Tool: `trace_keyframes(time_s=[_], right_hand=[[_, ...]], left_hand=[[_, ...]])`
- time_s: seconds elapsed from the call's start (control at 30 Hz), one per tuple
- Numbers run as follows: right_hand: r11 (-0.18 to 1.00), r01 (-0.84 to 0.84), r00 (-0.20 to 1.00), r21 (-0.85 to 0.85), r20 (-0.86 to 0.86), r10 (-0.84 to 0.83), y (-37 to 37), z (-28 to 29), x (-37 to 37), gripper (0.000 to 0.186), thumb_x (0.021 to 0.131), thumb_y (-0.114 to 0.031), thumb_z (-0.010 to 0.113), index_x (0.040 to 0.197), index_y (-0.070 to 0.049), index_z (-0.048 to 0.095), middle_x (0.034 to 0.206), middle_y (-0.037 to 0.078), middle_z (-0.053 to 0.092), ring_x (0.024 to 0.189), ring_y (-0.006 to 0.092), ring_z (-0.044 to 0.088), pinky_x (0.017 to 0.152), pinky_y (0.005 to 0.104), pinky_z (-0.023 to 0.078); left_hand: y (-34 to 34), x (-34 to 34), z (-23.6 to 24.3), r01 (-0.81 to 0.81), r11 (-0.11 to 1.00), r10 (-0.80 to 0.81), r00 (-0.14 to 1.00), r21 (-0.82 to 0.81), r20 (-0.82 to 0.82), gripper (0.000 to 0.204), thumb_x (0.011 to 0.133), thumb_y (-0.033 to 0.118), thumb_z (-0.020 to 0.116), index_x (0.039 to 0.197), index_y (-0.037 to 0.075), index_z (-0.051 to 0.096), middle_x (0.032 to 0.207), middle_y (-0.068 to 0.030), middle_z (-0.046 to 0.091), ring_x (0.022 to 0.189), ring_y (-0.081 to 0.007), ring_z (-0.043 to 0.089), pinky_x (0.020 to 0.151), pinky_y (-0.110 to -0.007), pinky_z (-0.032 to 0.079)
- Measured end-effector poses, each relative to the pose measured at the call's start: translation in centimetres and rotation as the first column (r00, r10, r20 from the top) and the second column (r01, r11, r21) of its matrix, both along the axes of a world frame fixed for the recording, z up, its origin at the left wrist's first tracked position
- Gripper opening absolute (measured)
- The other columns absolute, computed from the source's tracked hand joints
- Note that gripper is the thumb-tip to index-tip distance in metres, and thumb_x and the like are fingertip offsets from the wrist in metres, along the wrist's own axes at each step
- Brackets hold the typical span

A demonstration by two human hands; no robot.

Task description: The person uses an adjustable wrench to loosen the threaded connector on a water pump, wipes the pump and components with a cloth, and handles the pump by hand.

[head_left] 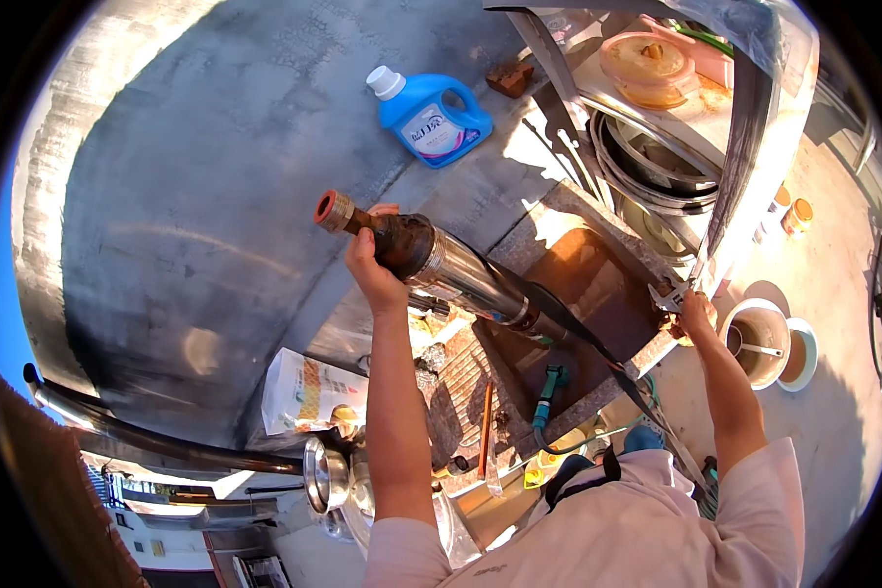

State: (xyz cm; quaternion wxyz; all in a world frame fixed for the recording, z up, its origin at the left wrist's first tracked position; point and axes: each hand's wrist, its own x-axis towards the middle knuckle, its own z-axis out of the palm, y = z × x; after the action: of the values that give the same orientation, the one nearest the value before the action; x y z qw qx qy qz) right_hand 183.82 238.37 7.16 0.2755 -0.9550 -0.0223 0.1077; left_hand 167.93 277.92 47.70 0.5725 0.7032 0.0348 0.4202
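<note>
My left hand (377, 272) is wrapped round the upper end of a long, shiny steel submersible pump (451, 267). The pump slants across the stone sink (573, 201), its rusty threaded outlet (334, 210) pointing up and left. A black cable (559, 312) runs along its body toward the lower right. Beside the sink's right edge, my right hand (697, 316) is closed round a metal wrench (668, 296), apart from the pump. A teal spray nozzle (551, 384) on a hose lies in the sink. Brownish water or residue shows on the sink's bottom.
A blue detergent bottle (433, 120) and a brick piece (510, 78) lie beyond the sink. Stacked metal basins (657, 162) fill a rack at the upper right. A bucket (758, 343) stands right of me, a white bag (314, 392) and a steel pot (325, 474) to the left.
</note>
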Motion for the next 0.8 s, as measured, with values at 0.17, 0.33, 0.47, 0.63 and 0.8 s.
trace_keyframes(time_s=[0.17,0.33,0.47,0.63,0.8], right_hand=[[0.999,0.039,0.999,-0.024,-0.02,-0.04,-0.4,-1.2,0.7,0.016,0.081,-0.012,0.06,0.096,-0.006,0.061,0.094,0.019,0.065,0.089,0.0379,0.065,0.074,0.0457,0.05],[1.0,0.025,0.991,0.013,-0.131,-0.023,-0.8,-1.1,1.0,0.024,0.077,-0.011,0.066,0.1,-0.007,0.059,0.098,0.019,0.064,0.092,0.0376,0.064,0.077,0.0454,0.051],[0.984,-0.122,0.991,-0.129,0.033,0.128,-1.0,-2.1,1.0,0.032,0.072,-0.014,0.072,0.1,-0.007,0.058,0.102,0.018,0.063,0.094,0.0371,0.063,0.078,0.0455,0.051],[0.961,-0.212,0.973,-0.179,0.059,0.225,-0.4,-0.9,0.9,0.041,0.068,-0.016,0.076,0.101,-0.006,0.056,0.094,0.019,0.064,0.092,0.0378,0.063,0.076,0.0477,0.05],[0.953,-0.238,0.963,-0.187,0.083,0.257,-0.6,-1.9,1.3,0.042,0.066,-0.015,0.077,0.102,-0.006,0.056,0.094,0.018,0.065,0.093,0.0372,0.063,0.075,0.0485,0.05]], left_hand=[[0.4,0.5,-0.1,0.068,0.997,-0.066,0.997,-0.039,0.051,0.052,0.091,0.037,0.027,0.097,-0.004,0.057,0.107,-0.0147,0.06,0.101,-0.0225,0.055,0.092,-0.034,0.043],[0.7,0.5,-0.2,0.099,0.995,-0.097,0.994,-0.035,0.051,0.066,0.092,0.046,0.017,0.097,-0.005,0.059,0.107,-0.0166,0.061,0.102,-0.0243,0.055,0.094,-0.035,0.042],[0.7,0.3,-0.2,0.069,0.997,-0.067,0.997,-0.041,0.047,0.067,0.092,0.047,0.016,0.097,-0.004,0.059,0.107,-0.0165,0.061,0.103,-0.0241,0.054,0.094,-0.035,0.041],[1.2,0.4,-0.3,0.073,0.997,-0.072,0.997,-0.031,0.041,0.066,0.092,0.046,0.016,0.097,-0.003,0.059,0.107,-0.015,0.061,0.101,-0.023,0.055,0.093,-0.033,0.041],[1.1,0.5,-0.4,0.055,0.997,-0.053,0.998,-0.058,0.033,0.065,0.092,0.045,0.015,0.097,-0.002,0.059,0.106,-0.0136,0.062,0.1,-0.0222,0.056,0.092,-0.033,0.042]])
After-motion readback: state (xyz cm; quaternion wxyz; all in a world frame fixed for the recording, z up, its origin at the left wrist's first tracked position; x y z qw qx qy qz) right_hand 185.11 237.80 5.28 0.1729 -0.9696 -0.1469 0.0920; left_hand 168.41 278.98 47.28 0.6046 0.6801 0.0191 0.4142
